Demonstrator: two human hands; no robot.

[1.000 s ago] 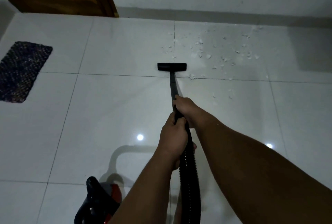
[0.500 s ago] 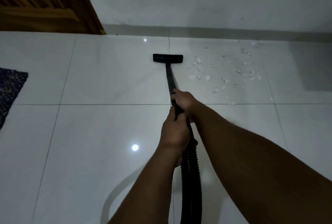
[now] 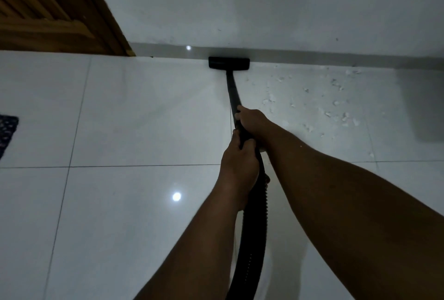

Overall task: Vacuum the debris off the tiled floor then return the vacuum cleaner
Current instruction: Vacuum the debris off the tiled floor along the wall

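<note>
Both hands are wrapped around the thin black plastic vacuum wand point(image 3: 232, 90), one behind the other. The right hand point(image 3: 253, 120) is further up the tube, fingers curled tight around it with the knuckles on top, and the left hand point(image 3: 239, 162) sits just behind it where the wand meets the ribbed black flexible hose point(image 3: 252, 234), fingers closed around that joint too, thumb side up. The hose drops down between the two bare forearms and runs out of the bottom of the shot, so the vacuum body itself isn't in view. Out front, the flat black rectangular floor nozzle point(image 3: 229, 63) is pushed right up to the grey skirting strip point(image 3: 336, 59) at the foot of the pale painted wall point(image 3: 264, 4), sitting flat on the glossy white tiled floor point(image 3: 132, 119). The scattered white crumbly debris point(image 3: 312, 102) is all off to the right of the wand, spread across the tile between the skirting and the right forearm, and none of it is under the nozzle as far as I can tell. A brown wooden door point(image 3: 48, 11) fills the upper left corner, and the corner of a dark speckled woven mat point(image 3: 7, 131) pokes in at the left edge. There are two bright round light reflections on the shiny surfaces, one near the left wrist.
</note>
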